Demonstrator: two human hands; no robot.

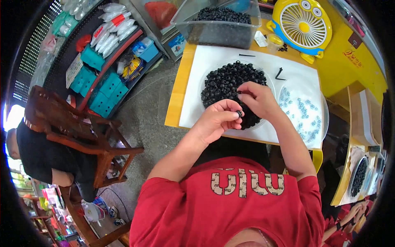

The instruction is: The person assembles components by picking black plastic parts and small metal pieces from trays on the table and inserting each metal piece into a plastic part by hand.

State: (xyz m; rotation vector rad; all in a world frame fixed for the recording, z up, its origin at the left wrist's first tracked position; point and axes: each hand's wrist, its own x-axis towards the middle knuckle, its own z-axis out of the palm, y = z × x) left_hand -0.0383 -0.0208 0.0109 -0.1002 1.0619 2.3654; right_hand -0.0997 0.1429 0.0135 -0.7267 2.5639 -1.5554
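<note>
My left hand (212, 122) pinches a small black ring-shaped piece (239, 113) between thumb and forefinger, just above the near side of a heap. That heap of similar small black pieces (230, 78) fills a round clear tray (203, 85). Over its right side, my right hand (262, 101) has thumb and fingertips drawn together; a bit of black shows at the tips, too small to name. To the right, many tiny clear bluish pieces (302, 109) lie in another clear round tray (325, 119).
White sheet (190, 94) covers the yellow table (175, 99). Thin black pins (247, 55) lie behind the heap. Farther back stand a clear tub (220, 38) of black parts and a yellow fan (303, 27). Left are a wooden chair (78, 136), a seated person (45, 160) and shelves.
</note>
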